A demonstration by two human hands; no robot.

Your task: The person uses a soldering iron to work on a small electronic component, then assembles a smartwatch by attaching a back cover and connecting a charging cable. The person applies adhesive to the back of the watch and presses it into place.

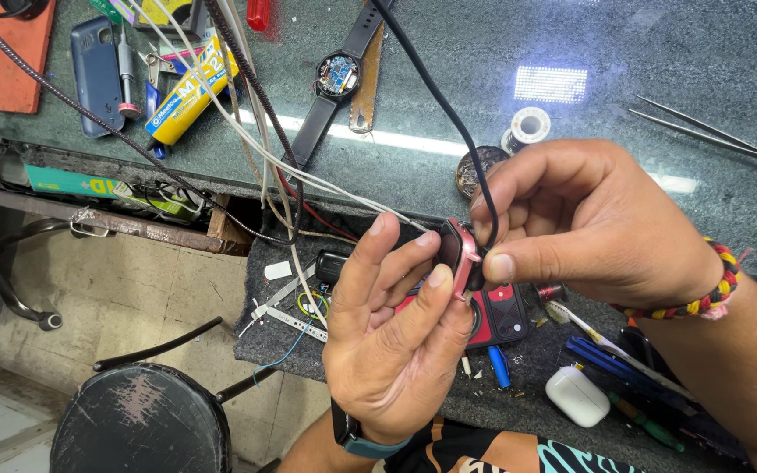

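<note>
From the head view we record the left hand (396, 337) raised palm-up over the bench edge, its fingers (435, 293) closed lightly around a small pink-cased device (462, 254), apparently a smartwatch body, held on edge between fingertips and thumb. The right hand (589, 223) meets it from the right, thumb and forefinger pinched on the end of a black cable (449, 114) right at the case; the connector itself is hidden behind the thumb, so we cannot tell whether it is seated. The cable rises from the pinch and leaves the top of the frame. Both hands are thus grasping, neither released. On the green glass worktop (659, 52) behind lie an opened round watch with black strap (336, 79), a solder spool (527, 127), tweezers (711, 131), a yellow tube (187, 96) and a dark blue phone cover (96, 74). Below the hands, on a grey felt tray (282, 342), we note a red and black gadget (501, 315), a white earbud case (576, 396) and loose white wires (247, 131) trailing down from the bench. A round black stool (140, 420) stands lower left. In our judgement, good practice here means the left fingers steadying the case by its rim, off the screen face, while the right hand keeps the cable end square to the case and presses gently rather than twisting, with slack in the cable so it does not drag the piece aside.
</note>
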